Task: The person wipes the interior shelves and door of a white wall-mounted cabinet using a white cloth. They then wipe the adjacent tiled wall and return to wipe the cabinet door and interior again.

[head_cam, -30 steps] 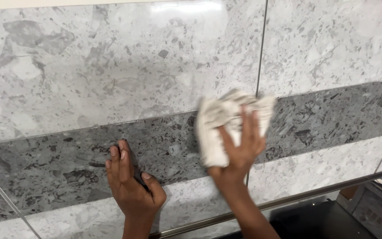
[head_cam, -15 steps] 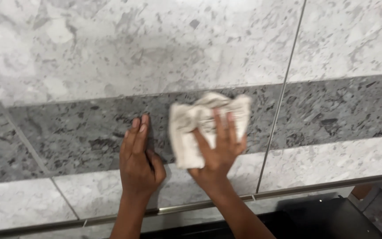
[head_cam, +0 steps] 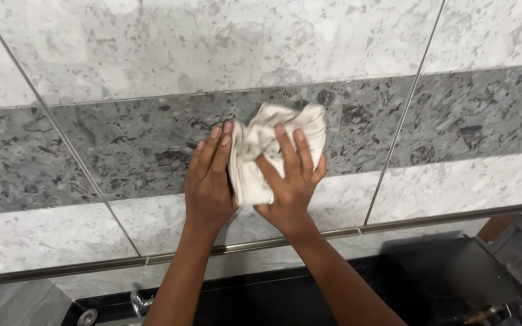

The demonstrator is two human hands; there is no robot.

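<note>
My right hand [head_cam: 288, 181] presses a crumpled off-white cloth [head_cam: 261, 145] flat against the tiled wall, fingers spread over it. The cloth lies on the dark grey band of marble tile [head_cam: 128, 145] and laps onto the pale tile below. My left hand [head_cam: 208, 178] lies flat on the wall right beside the cloth, fingers together and pointing up, its fingertips touching the cloth's left edge.
Pale marble tiles [head_cam: 212, 42] run above and below the grey band, split by thin grout lines. A metal trim strip [head_cam: 92, 265] runs along the wall's foot. Below it sits a black surface [head_cam: 442, 278] with a metal fitting [head_cam: 140, 302] at the lower left.
The cloth and my right hand have slid left along the grey band. My left hand has come up beside the cloth and now touches its edge.
</note>
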